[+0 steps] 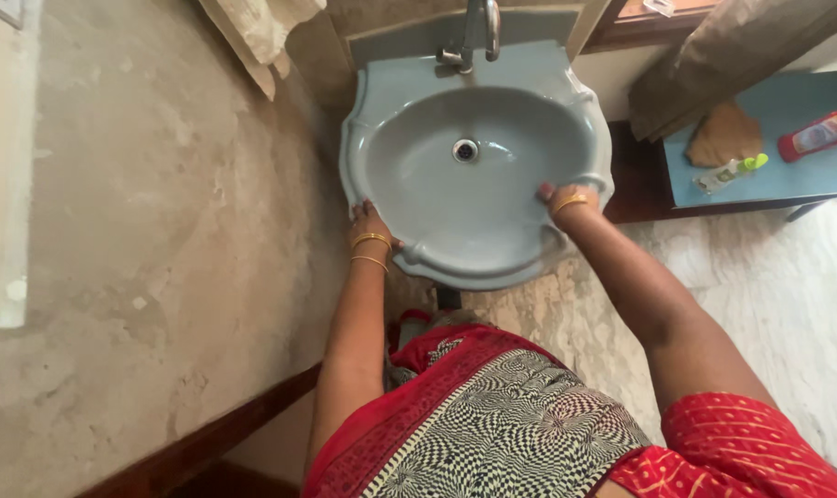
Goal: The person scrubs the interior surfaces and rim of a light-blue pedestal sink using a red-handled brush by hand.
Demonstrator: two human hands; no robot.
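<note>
I see the grey-blue sink [474, 184] at upper centre of the frame, with my left hand [368, 221] gripping its left rim and my right hand [566, 198] curled over its right rim. The glazed edge looks slick; I judge either grip could slip, or leaning weight could strain the wall mounting.

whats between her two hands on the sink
Only the basin of the sink: the left hand grips one rim, the right hand the other. The bowl between them is bare apart from the drain, in the head view.
</note>
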